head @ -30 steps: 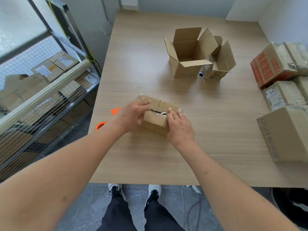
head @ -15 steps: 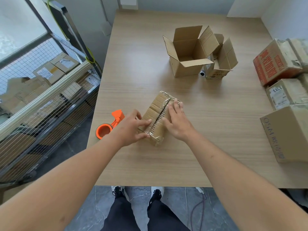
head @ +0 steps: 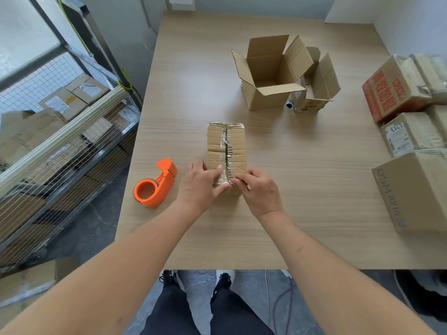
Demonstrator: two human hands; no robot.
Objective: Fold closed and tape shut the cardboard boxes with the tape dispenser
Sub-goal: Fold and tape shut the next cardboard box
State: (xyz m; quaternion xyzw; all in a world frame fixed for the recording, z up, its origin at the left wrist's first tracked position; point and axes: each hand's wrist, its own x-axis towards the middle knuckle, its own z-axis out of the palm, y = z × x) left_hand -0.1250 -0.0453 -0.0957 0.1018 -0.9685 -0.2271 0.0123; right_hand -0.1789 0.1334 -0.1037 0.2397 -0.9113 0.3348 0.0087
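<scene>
My left hand [head: 200, 183] and right hand [head: 260, 189] press down with their fingers on the near end of the small cardboard box [head: 226, 151], lengthwise on the table [head: 314, 189]. Its flaps are folded shut, crinkled clear tape along the seam. The orange tape dispenser [head: 156, 184] lies just left.

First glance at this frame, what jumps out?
Both hands, left hand and right hand, press on the near end of a small taped box at the table's middle. An orange tape dispenser lies just left of them, and two open boxes stand farther back.
</scene>
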